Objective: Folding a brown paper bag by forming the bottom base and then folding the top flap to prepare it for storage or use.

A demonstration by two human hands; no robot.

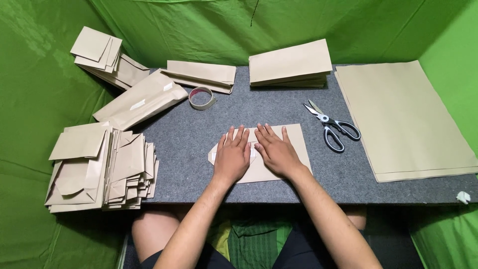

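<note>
two hands (232, 157) (277, 152), one paper bag (296, 142), one scissors (331, 127)

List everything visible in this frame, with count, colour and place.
folded paper piece: one, tan, table centre, under both hands
tape roll: one, clear-beige, rear centre-left
scissors: one pair, grey blades, black handles, right of centre
flat paper sheets: one stack, tan, right side
paper bag stacks: several, tan, along rear and left edges
table: one, grey felt top
backdrop: green cloth, all round
left hand: flat on the paper
right hand: flat on the paper
</note>
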